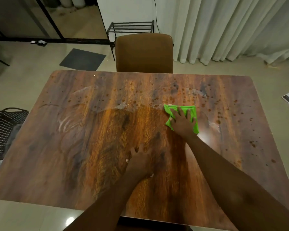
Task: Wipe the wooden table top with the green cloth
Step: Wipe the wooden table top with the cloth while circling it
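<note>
The wooden table top (83, 147) fills most of the view. Brown spots and whitish smears cover its far and right parts. A folded green cloth (193, 112) lies flat on the table, right of centre. My right hand (182, 121) presses down on the cloth with fingers spread, covering its middle. My left hand (139, 161) rests flat on the bare wood nearer to me, palm down, holding nothing.
A brown chair (143, 52) stands at the table's far edge. A black woven chair (2, 129) sits at the left edge. White curtains (232, 27) hang at the back right. A dark mat (83, 59) and a black rack (132, 27) are on the floor beyond.
</note>
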